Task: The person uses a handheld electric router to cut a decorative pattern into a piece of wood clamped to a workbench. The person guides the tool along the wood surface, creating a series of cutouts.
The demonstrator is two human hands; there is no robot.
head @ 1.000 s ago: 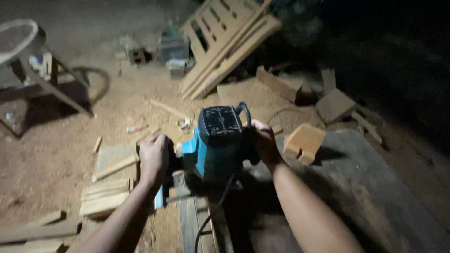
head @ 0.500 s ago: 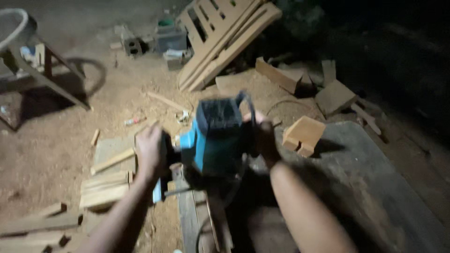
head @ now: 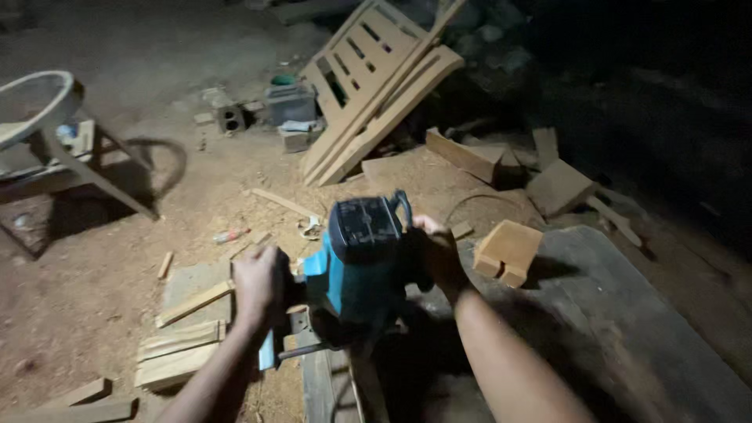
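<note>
A teal and black hand-held power tool (head: 356,270) with side handles, likely a router, stands upright on a dark wooden plank (head: 329,384) at the centre. My left hand (head: 257,283) grips its left handle. My right hand (head: 432,249) is closed around the right handle, partly in shadow. The tool's black cord hangs down in front, toward me. A dark workbench top (head: 627,329) stretches to the right, under my right forearm.
A small wooden block (head: 507,251) sits on the bench near my right hand. Cut planks (head: 184,348) lie on the sawdust floor at left. A slatted wooden frame (head: 376,78) leans at the back, offcuts (head: 558,186) beside it. A stool (head: 47,141) stands far left.
The view shifted and blurred half a second ago, then steadied. Both hands stay on the tool's handles; the tool sits slightly lower and nearer than a second ago.
</note>
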